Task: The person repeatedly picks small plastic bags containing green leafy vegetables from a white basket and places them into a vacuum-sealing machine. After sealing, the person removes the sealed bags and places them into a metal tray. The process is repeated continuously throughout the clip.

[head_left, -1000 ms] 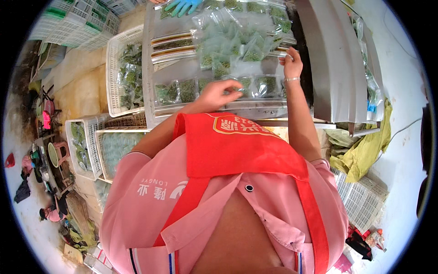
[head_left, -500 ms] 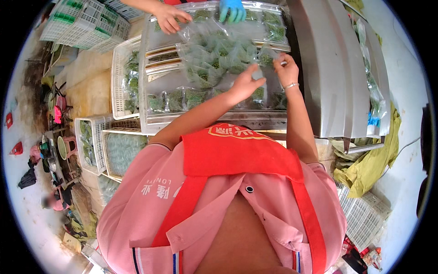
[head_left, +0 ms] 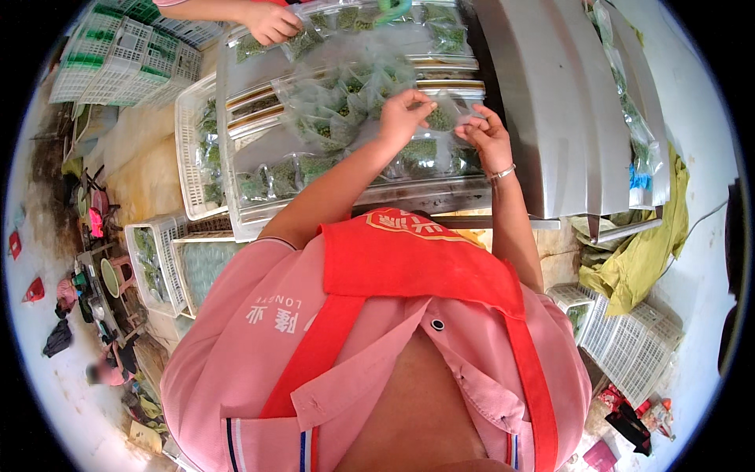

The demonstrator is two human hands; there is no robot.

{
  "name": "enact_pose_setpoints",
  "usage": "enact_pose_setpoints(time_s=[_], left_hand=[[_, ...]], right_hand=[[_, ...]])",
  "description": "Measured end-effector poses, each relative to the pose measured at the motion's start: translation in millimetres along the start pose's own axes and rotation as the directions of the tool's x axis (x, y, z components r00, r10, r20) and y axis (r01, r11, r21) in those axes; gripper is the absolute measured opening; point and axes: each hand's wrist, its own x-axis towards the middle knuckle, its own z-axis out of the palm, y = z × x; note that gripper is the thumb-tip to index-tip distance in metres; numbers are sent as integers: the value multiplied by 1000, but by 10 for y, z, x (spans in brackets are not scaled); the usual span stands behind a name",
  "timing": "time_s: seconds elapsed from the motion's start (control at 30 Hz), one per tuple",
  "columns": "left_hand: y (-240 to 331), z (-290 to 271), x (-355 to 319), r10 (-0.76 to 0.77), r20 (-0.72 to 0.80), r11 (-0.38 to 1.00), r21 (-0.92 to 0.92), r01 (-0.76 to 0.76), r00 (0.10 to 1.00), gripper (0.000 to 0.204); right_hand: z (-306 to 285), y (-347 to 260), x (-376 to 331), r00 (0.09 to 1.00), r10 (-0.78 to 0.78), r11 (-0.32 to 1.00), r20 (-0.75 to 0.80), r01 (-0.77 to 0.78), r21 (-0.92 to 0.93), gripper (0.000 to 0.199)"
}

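- Pouch (head_left: 440,118) of clear plastic with green contents, held up between two bare hands right of centre in the upper half of the frame, above the counter (head_left: 261,154).
- Left hand (head_left: 403,118): at the pouch's left side, fingers bent and nearly closed, thumb and forefinger pinching its edge.
- Right hand (head_left: 487,135): at the pouch's right side, thumb and fingertips drawn together on the clear film, the other fingers loosely curled; a bracelet (head_left: 502,171) circles the wrist.
- Heap of similar bags (head_left: 338,98), loosely overlapping, just left of the left hand, across the upper centre.
- Front row of filled bags (head_left: 303,170) lying below the heap, partly hidden by the left forearm.
- Back row of filled bags (head_left: 444,33) along the top of the frame.
- Co-worker's bare hand (head_left: 272,22), at the upper left of the counter, fingers bent downward beside the bags; a gloved hand (head_left: 391,9) shows at the top edge, its grip impossible to tell.
- Grey metal cover (head_left: 550,118) to the right of the counter.
- White crate (head_left: 187,149) with filled bags against the counter's left side; stacked crates (head_left: 126,63) at the upper left.
- Yellow-green cloth (head_left: 641,259) hanging at the right, over another crate (head_left: 633,346) at the lower right.
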Motion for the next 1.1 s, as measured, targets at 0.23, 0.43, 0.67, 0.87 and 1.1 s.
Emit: enact_pose_setpoints(time_s=[0.23, 0.43, 0.67, 0.87, 1.1], left_hand=[[85, -2, 1, -158, 10, 982, 110, 156, 987, 14], [-84, -7, 79, 14, 7, 727, 686, -15, 1000, 23], [198, 250, -55, 81, 160, 413, 893, -180, 984, 25], [-93, 308, -27, -29, 499, 219, 849, -482, 866, 63], [-201, 315, -11, -118, 496, 80, 868, -490, 860, 66]], right_hand=[[-290, 163, 313, 988, 76, 950, -137, -114, -291, 13], [-307, 317, 743, 983, -151, 307, -109, -58, -950, 23], [-290, 365, 988, 986, -27, 111, -163, -159, -981, 23], [-185, 267, 1042, 982, 41, -78, -184, -180, -980, 24], [-23, 229, 1150, 963, -183, -506, 196, 79, -859, 17]])
